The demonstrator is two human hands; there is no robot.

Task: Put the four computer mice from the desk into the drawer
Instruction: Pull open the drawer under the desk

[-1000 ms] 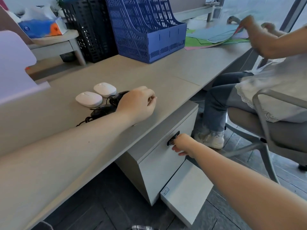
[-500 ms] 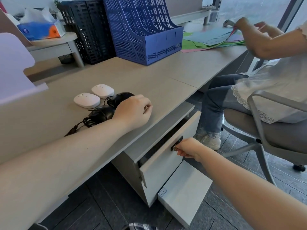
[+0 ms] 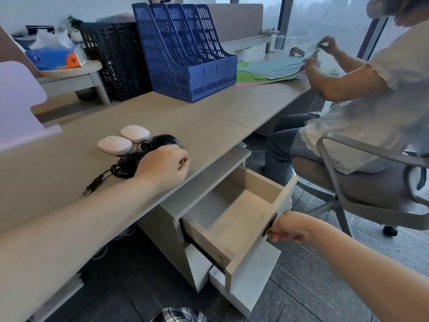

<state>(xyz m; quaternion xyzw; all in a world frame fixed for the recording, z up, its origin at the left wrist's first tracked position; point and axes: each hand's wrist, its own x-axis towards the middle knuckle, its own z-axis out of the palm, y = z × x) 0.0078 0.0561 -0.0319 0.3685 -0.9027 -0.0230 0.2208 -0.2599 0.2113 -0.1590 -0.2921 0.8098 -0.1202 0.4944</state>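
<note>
The opening step looks done: the pale wood-lined top drawer of the grey cabinet under the beige counter stands pulled well out, and what shows of its inside is bare. The right hand is closed, its fingers pinching the dark handle on the drawer front. The left hand rests loosely curled on the counter, just above the drawer, lying over two black corded mice; whether it grips one I cannot tell. Two white oval mice lie side by side just beyond the black pair, farther from the drawer. So all four remain on the counter. The next move, I judge, calls for closing on a black mouse, gathering its trailing cable, and lowering it into the drawer.
</note>
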